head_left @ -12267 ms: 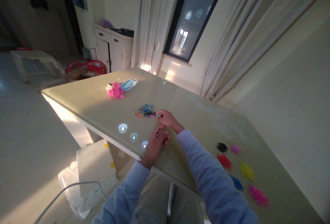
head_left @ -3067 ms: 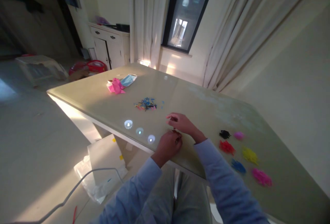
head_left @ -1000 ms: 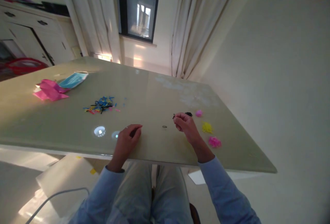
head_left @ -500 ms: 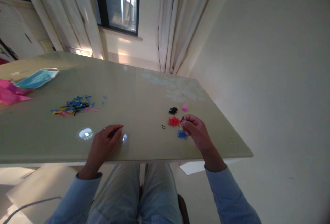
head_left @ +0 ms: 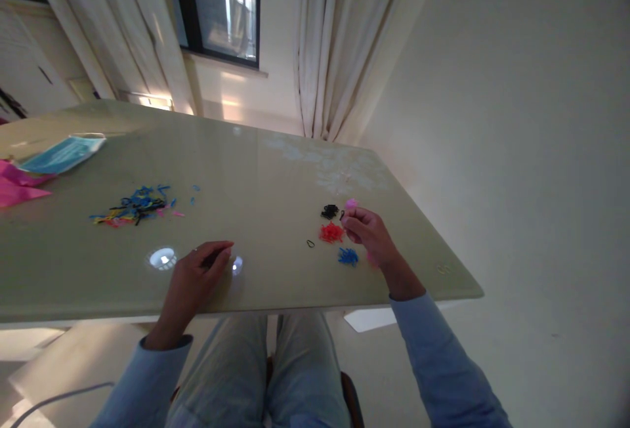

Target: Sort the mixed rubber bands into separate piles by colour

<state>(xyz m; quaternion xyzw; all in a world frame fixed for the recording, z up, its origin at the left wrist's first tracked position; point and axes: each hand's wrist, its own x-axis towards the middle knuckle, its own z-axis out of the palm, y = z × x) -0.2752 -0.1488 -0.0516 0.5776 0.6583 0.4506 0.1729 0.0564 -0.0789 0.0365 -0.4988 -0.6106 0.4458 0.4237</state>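
Note:
Pinched between the thumb and forefinger of my right hand [head_left: 367, 231] is a small black rubber band [head_left: 342, 215]. The hand is over the table beside the pile of black rubber bands [head_left: 329, 211] and the pile of red rubber bands [head_left: 331, 232]. A pink pile [head_left: 351, 203] shows just behind its fingers, and a blue pile [head_left: 348, 256] lies nearer me. One loose black rubber band [head_left: 310, 243] lies to the left of the red pile. My left hand [head_left: 204, 270] rests at the table's front, fingers and thumb closed together, with nothing visible in them.
A mixed heap of coloured rubber bands [head_left: 135, 206] lies on the left of the glossy table [head_left: 256, 218], a few strays beside it. Farther left are a blue face mask [head_left: 66, 154] and a pink sheet [head_left: 20, 185]. A wall stands past the right edge.
My right hand has moved slightly away from me, from near the blue pile towards the black and pink piles, still holding the black rubber band. My left hand has stayed in place.

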